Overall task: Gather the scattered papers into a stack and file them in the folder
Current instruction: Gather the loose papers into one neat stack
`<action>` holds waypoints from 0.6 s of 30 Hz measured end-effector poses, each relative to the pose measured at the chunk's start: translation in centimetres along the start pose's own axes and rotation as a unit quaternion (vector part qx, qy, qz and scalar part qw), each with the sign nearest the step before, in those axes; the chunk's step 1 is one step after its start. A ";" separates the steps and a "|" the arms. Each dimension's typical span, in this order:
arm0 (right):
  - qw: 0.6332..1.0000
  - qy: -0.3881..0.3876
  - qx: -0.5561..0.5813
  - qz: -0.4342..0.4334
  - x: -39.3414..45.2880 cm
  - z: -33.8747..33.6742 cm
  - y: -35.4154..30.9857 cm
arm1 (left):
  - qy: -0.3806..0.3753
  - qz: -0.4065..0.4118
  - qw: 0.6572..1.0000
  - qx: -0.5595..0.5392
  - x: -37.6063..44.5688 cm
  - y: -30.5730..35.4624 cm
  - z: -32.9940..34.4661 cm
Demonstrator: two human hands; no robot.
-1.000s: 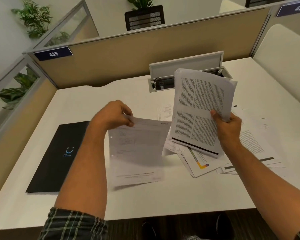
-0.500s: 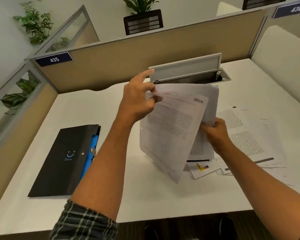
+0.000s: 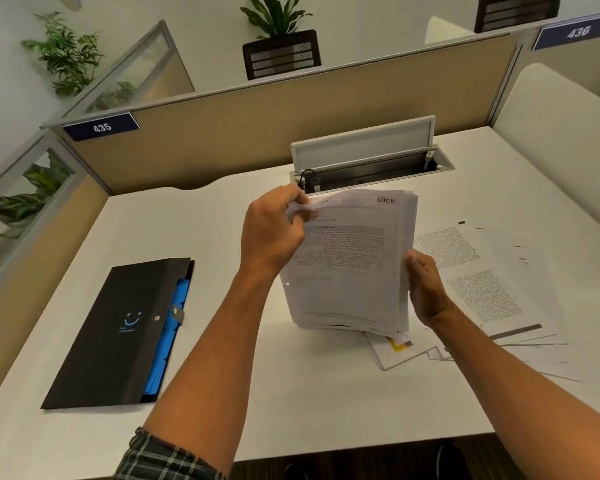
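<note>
The white desk (image 3: pixel 222 393) fills most of what I can see, walled in by tan cubicle partitions (image 3: pixel 257 126). Across its right side lies a spread of loose papers (image 3: pixel 482 289), overlapping and fanned, not yet gathered. On the left, well apart from them, the black folder (image 3: pixel 118 334) lies flat with blue dividers (image 3: pixel 167 341) showing along its open edge. At the back an open cable tray (image 3: pixel 371 168) is set into the desk.

Between folder and loose sheets, the person holds a stack of papers (image 3: pixel 354 265) upright above the desk. The left hand (image 3: pixel 274 233) pinches the top left corner, fingers curled round it; the right hand (image 3: pixel 426 285) grips the right edge lower down, thumb on the front sheet.

The risk I'd watch is the stack itself: its right edge looks uneven, so sheets could slip or fan out if either grip loosens, or crease at that pinched corner. Tapping it square over the loose papers might catch and drag those underneath. The folder's small clasp (image 3: pixel 178 313) could snag sheets going in.

Hard to tell how many sheets are in the stack, or whether its bottom edge touches the desk; it seems to hover just above. The pile under the right forearm is partly hidden, and a sheet with a yellow patch (image 3: pixel 400 344) pokes out beneath the stack.
</note>
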State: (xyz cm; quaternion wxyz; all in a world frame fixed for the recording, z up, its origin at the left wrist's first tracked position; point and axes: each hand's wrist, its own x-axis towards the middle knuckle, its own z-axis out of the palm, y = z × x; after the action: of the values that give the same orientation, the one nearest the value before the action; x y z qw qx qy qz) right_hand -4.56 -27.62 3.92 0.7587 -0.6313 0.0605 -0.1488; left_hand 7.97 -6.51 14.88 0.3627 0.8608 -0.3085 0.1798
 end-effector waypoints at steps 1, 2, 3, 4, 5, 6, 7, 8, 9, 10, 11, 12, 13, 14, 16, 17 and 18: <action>1.000 -0.014 -0.008 -0.003 0.0 0.1 0.1 | 0.010 0.001 1.000 -0.003 -0.3 0.0 0.1; 0.999 -0.020 -0.026 -0.001 -0.1 0.3 0.0 | 0.018 0.001 1.000 -0.008 -0.5 -0.1 0.2; 0.999 -0.023 -0.049 -0.004 -0.1 0.7 -0.1 | 0.023 0.001 1.000 -0.015 -0.6 -0.1 0.3; 0.997 -0.018 -0.070 -0.001 -0.1 1.1 -0.2 | 0.025 0.000 0.999 -0.021 -0.7 -0.2 0.4; 0.997 -0.010 -0.072 0.007 0.1 1.4 0.1 | 0.025 -0.001 0.999 -0.026 -0.6 -0.2 0.3; 0.997 0.007 -0.072 0.018 0.2 1.7 0.1 | 0.026 -0.005 0.999 -0.031 -0.6 -0.2 0.2; 0.997 0.027 -0.068 0.021 0.3 1.9 0.1 | 0.029 -0.013 0.999 -0.040 -0.6 -0.2 0.1; 0.997 0.046 -0.061 0.020 0.3 2.0 0.1 | 0.038 -0.027 0.998 -0.051 -0.7 -0.3 0.0; 0.997 0.060 -0.047 0.017 0.3 2.0 0.2 | 0.048 -0.048 0.996 -0.065 -0.8 -0.6 -0.2; 0.997 0.072 -0.033 0.019 0.4 1.9 0.2 | 0.051 -0.081 0.992 -0.087 -1.1 -1.1 -0.3; 0.997 0.077 -0.019 0.023 0.4 1.8 0.1 | 0.038 -0.128 0.983 -0.123 -1.4 -1.7 -0.3; 0.996 0.082 -0.003 0.028 0.4 1.6 0.0 | 0.007 -0.185 0.967 -0.177 -1.9 -2.4 -0.4; 0.996 0.085 0.012 0.029 0.5 1.5 -0.1 | -0.034 -0.237 0.941 -0.239 -2.5 -3.2 -0.5; 0.995 0.091 0.025 0.029 0.7 1.3 -0.3 | -0.080 -0.274 0.912 -0.294 -3.2 -4.0 -0.4; 0.995 0.094 0.040 0.016 1.1 0.9 -0.5 | -0.164 -0.292 0.877 -0.345 -4.6 -5.3 -0.1; 0.995 0.088 0.043 0.009 1.3 0.8 -0.7 | -0.193 -0.286 0.870 -0.353 -5.3 -5.3 0.3; 0.996 0.081 0.041 0.005 1.4 0.8 -0.8 | -0.211 -0.281 0.865 -0.358 -5.9 -5.0 0.7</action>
State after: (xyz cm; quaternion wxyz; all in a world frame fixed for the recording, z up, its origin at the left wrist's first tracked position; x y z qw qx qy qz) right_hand -3.13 -27.38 5.03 0.7775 -0.5850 0.1191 -0.1978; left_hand 6.96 -1.93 8.64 0.6076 0.7393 -0.1655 -0.2384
